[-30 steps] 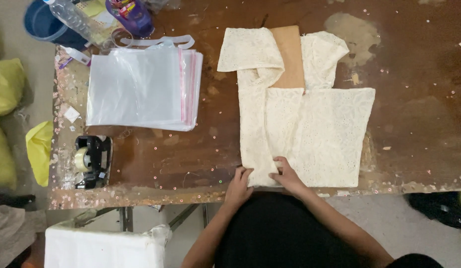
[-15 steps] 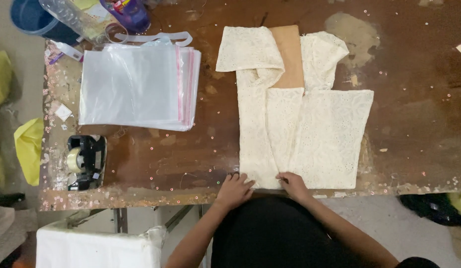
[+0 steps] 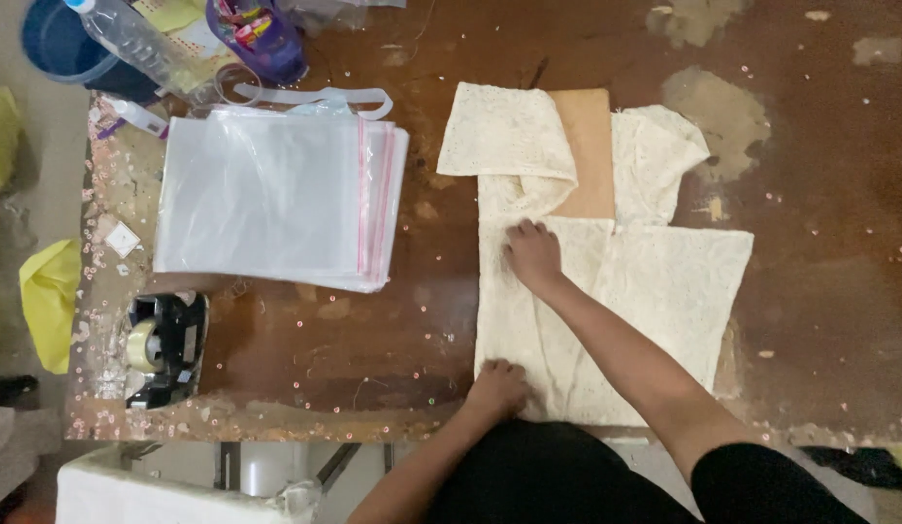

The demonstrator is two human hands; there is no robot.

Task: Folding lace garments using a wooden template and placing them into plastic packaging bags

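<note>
Since the earlier frame, the right hand (image 3: 534,254) has slid up the cream lace garment (image 3: 606,291) from its near hem to mid-body, fingers pressed flat; the left hand (image 3: 496,386) pins the hem corner, fingers curled. Soft, light and floppy, the garment lies on the counter (image 3: 820,291), folded round a cardboard sheet (image 3: 585,146); its edges look best for lifting. Left of it lie clear zip bags (image 3: 276,199) and a tape dispenser (image 3: 164,347), well apart.

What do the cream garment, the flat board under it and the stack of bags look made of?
The cream garment under both hands looks like soft lace or eyelet fabric, matte, with a fine raised pattern. The flat board looks like plain brown cardboard, dull and stiff-edged. The stack of bags looks like thin clear plastic film, glossy and see-through, with a pink strip along one edge.
</note>
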